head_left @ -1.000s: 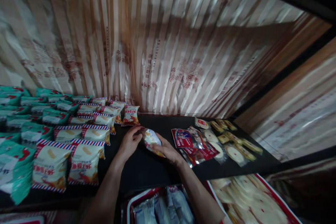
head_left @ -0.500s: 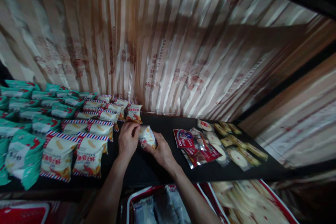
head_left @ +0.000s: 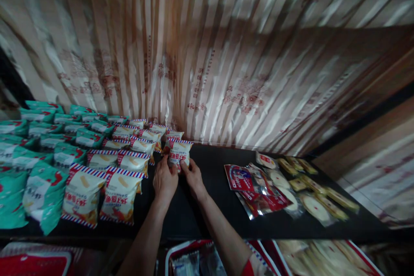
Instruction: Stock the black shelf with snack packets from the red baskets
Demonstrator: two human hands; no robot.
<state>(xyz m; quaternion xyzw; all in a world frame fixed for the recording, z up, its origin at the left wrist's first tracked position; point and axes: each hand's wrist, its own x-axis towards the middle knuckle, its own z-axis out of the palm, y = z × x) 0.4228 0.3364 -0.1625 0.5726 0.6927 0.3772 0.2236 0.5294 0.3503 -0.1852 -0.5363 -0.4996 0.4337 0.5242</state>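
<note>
Both my hands hold one white snack packet [head_left: 179, 153] with a red-and-blue striped edge, upright on the black shelf [head_left: 207, 207]. My left hand [head_left: 164, 179] pinches its lower left corner and my right hand [head_left: 192, 174] pinches its lower right corner. The packet stands at the right end of a row of like packets [head_left: 129, 161], just in front of another one at the back.
Green packets [head_left: 42, 189] fill the shelf's left part. Red foil bags [head_left: 255, 185] and clear packs of round biscuits [head_left: 310, 200] lie on the right. A striped paper-covered wall [head_left: 207, 60] backs the shelf. Red trays of packets [head_left: 197, 261] sit below the front edge.
My hands have carried the packet back and left from the shelf's middle, and turned it from lying tilted to standing at the row's end. The camera has shifted right.
</note>
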